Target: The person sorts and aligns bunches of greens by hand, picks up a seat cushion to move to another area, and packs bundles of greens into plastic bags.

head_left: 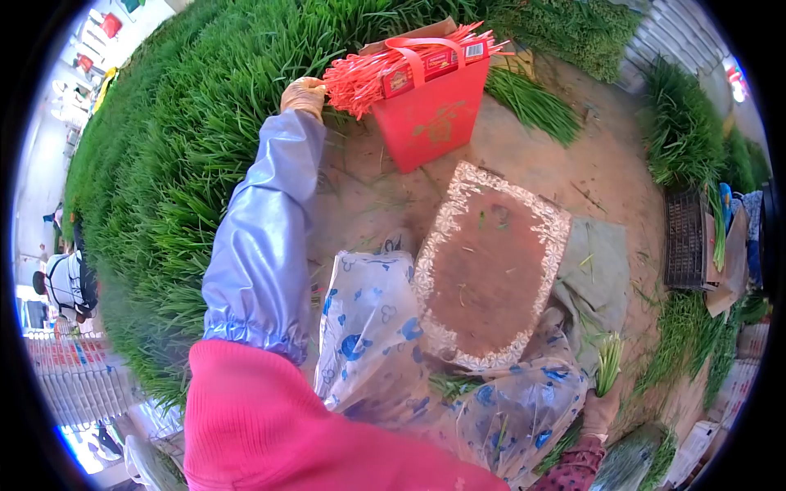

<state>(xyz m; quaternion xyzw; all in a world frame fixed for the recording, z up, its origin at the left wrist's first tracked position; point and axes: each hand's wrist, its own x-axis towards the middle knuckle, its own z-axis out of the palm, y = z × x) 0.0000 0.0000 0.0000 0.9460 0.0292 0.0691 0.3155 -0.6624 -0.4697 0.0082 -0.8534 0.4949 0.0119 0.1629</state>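
My left hand (303, 96), in a tan glove, reaches out with its fingers closed at the left end of a thick bundle of red plastic ties (354, 82). The ties lie across the top of a red gift bag (438, 114) with pink handles and a gold print. Low on the right, my right hand (602, 409) is closed around a small bunch of green stems (608, 364) with pale ends. In front of my knees lies a brown board (491, 270) with a white floral border.
Tall green leafy plants (164, 180) grow densely along the left. Cut greens (536, 106) lie beyond the bag. On the right stand a black crate (686, 237) and a heap of greens (679, 123). Clear plastic with blue prints (368, 327) covers my legs. Another person (70, 282) is far left.
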